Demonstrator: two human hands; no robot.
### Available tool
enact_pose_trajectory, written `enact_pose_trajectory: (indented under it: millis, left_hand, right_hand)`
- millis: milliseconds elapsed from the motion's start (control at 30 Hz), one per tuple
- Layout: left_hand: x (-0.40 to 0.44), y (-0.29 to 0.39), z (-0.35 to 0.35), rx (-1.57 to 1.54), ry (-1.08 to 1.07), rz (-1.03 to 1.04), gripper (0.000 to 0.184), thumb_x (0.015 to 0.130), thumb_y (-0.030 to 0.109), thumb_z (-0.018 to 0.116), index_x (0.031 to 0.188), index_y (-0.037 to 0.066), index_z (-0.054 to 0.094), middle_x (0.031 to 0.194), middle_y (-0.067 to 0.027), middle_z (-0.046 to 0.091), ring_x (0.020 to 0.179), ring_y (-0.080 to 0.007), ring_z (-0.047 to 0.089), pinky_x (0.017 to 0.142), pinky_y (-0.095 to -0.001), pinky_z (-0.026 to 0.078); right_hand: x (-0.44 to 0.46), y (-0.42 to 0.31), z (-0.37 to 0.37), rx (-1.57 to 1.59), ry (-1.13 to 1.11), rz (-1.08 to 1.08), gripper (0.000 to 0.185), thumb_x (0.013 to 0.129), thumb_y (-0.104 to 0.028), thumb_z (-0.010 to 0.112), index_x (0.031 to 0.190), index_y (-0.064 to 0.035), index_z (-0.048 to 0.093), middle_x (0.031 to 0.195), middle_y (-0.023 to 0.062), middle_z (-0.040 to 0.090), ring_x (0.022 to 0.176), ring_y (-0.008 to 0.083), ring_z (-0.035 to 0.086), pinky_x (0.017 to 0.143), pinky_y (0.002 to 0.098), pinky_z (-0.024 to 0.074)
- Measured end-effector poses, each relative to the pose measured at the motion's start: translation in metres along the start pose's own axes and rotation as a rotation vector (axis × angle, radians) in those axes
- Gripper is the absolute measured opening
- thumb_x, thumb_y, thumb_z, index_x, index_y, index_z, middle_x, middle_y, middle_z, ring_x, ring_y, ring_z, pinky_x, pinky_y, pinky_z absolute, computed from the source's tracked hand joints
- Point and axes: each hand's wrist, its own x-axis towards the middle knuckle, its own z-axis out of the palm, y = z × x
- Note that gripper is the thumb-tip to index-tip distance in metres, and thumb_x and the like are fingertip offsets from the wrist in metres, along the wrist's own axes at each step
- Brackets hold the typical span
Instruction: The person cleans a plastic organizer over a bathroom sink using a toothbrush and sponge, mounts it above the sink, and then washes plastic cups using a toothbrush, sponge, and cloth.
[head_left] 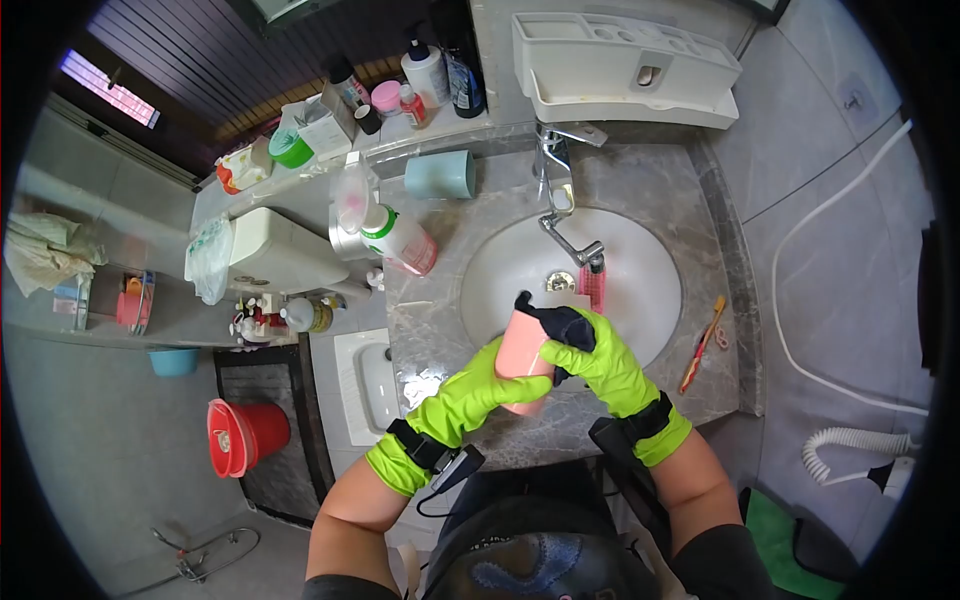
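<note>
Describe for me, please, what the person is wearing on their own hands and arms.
The left hand and right hand wear bright yellow-green gloves with loose, wrinkled cuffs reaching past the wrists. A black strap circles each wrist over the glove; the left one carries a small dark box with a thin black cable. Dark sleeves show higher up.

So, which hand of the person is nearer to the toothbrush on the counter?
Right. The right hand, with a dark cloth at the pink cup, is to the left of the toothbrush; the left hand, gripping the cup, is farther left.
</note>
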Motion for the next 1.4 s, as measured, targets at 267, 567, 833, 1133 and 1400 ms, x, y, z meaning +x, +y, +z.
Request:
enact_pose_trajectory:
  millis: [267, 567, 833, 1133, 1400]
  left_hand:
    - [0.033, -0.021, 0.001, 1.097, 0.536, 0.452, 0.095, 0.072, 0.040, 0.089, 0.142, -0.005, 0.044, 0.119, -0.0241, 0.063, 0.109, -0.0420, 0.064, 0.093, -0.0456, 0.053]
    - [0.014, 0.000, -0.010, -0.440, -0.149, -0.121, 0.056, 0.094, 0.033, 0.074, 0.137, 0.004, 0.052, 0.117, -0.0135, 0.066, 0.100, -0.0273, 0.070, 0.080, -0.0351, 0.061]
    - [0.049, -0.038, 0.000, 1.167, 0.520, 0.129, 0.057, 0.083, 0.029, 0.082, 0.128, 0.012, 0.050, 0.108, -0.0055, 0.066, 0.090, -0.0284, 0.067, 0.081, -0.0421, 0.056]
    - [0.038, -0.033, -0.027, -0.974, -0.226, -0.170, 0.084, 0.096, 0.068, 0.051, 0.149, 0.003, 0.042, 0.130, -0.0243, 0.061, 0.118, -0.0467, 0.060, 0.091, -0.0644, 0.055]
    - [0.025, -0.045, -0.002, -1.267, -0.034, 0.055, 0.079, 0.095, 0.066, 0.057, 0.147, 0.008, 0.046, 0.129, -0.0227, 0.062, 0.114, -0.0446, 0.063, 0.097, -0.0624, 0.053]
  right_hand:
    - [0.018, 0.018, 0.010, 0.004, 0.319, 0.144, 0.034, 0.090, -0.026, 0.080, 0.110, -0.0013, 0.070, 0.089, -0.0011, 0.068, 0.078, 0.0100, 0.060, 0.070, 0.0287, 0.0514]
    - [0.010, 0.016, -0.009, 0.232, 0.225, 0.148, 0.035, 0.095, -0.031, 0.074, 0.116, -0.0028, 0.068, 0.094, 0.0030, 0.069, 0.080, 0.0099, 0.063, 0.066, 0.0254, 0.0502]
    - [0.030, 0.020, 0.003, -0.059, 0.217, 0.115, 0.026, 0.092, -0.028, 0.078, 0.096, -0.0041, 0.069, 0.077, -0.0051, 0.059, 0.065, 0.0044, 0.052, 0.056, 0.0233, 0.0418]
    - [0.036, 0.018, 0.004, 0.143, 0.265, 0.121, 0.040, 0.105, -0.045, 0.056, 0.106, -0.0073, 0.069, 0.089, -0.0010, 0.067, 0.078, 0.0084, 0.062, 0.066, 0.0250, 0.0499]
    - [0.042, 0.023, 0.018, 0.725, 0.138, -0.091, 0.059, 0.108, -0.053, 0.035, 0.138, -0.0025, 0.041, 0.132, 0.0169, 0.059, 0.120, 0.0277, 0.059, 0.104, 0.0396, 0.0464]
